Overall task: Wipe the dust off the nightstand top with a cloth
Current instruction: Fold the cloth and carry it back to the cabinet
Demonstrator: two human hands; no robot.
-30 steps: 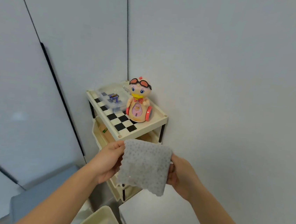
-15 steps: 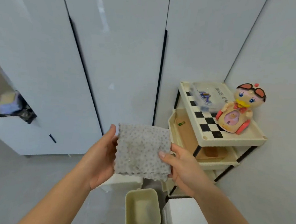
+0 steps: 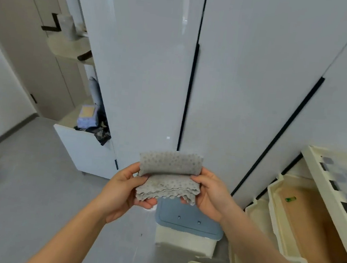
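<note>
Stretching left to right between both hands, the folded grey cloth point(image 3: 169, 174) is hanging in mid-air, left hand point(image 3: 124, 187) and right hand point(image 3: 210, 193) each gripping an end, with the nightstand point(image 3: 314, 167) at far right.

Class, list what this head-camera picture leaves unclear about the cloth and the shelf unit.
- Cloth: folded between left hand and right hand, so its inner face is hidden.
- Shelf unit: cut off by the right edge; items on its checkered top are blurred.
- Small green object: too small to identify.
</note>
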